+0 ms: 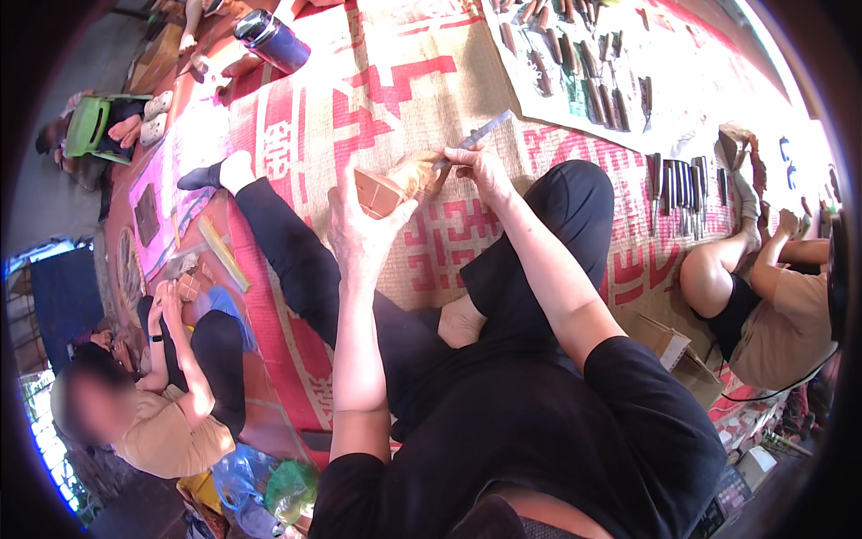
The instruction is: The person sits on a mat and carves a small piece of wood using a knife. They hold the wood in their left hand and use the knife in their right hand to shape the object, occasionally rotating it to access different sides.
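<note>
My left hand (359,229) is closed around a light brown wooden carving (409,182), with its flat, pale end turned toward me. Across from it, my right hand (485,172) pinches a flat metal blade (490,129), whose bright end points up and away to the right. The blade's other end meets the far side of the wood, and my fingers hide part of it. Both hands are held above the mat, between my spread legs.
Many wooden-handled carving tools (606,85) lie on a white sheet at the far right, with another row (680,186) nearer. A dark blue tumbler (274,42) stands far left on the patterned mat (440,229). People sit at left and right. A cardboard box (669,350) is beside my right knee.
</note>
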A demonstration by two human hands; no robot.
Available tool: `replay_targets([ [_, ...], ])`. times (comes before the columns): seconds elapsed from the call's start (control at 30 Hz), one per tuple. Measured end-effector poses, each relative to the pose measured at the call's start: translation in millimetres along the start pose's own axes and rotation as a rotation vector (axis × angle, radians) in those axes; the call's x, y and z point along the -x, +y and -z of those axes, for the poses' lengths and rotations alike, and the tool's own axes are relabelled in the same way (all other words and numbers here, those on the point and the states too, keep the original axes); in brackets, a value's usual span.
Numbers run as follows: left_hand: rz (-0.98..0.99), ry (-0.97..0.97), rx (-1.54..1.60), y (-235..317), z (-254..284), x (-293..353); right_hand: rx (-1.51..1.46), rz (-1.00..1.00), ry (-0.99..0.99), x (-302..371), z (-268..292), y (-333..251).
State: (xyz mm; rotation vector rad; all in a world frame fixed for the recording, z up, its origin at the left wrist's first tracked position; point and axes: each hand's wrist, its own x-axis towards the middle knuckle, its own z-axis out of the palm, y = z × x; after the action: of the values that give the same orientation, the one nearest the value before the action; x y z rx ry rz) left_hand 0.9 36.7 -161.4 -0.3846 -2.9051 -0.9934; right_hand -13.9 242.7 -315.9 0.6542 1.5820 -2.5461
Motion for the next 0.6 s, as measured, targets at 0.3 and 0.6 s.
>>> replay_targets([
  [0.3,0.183,-0.184,-0.117,2,3,11,0.130,-0.040,-0.022,14,-13,-4],
  [0.6,-0.111,0.129,0.014,-34,-33,-20,0.082,-0.004,0.072,1,-4,7],
])
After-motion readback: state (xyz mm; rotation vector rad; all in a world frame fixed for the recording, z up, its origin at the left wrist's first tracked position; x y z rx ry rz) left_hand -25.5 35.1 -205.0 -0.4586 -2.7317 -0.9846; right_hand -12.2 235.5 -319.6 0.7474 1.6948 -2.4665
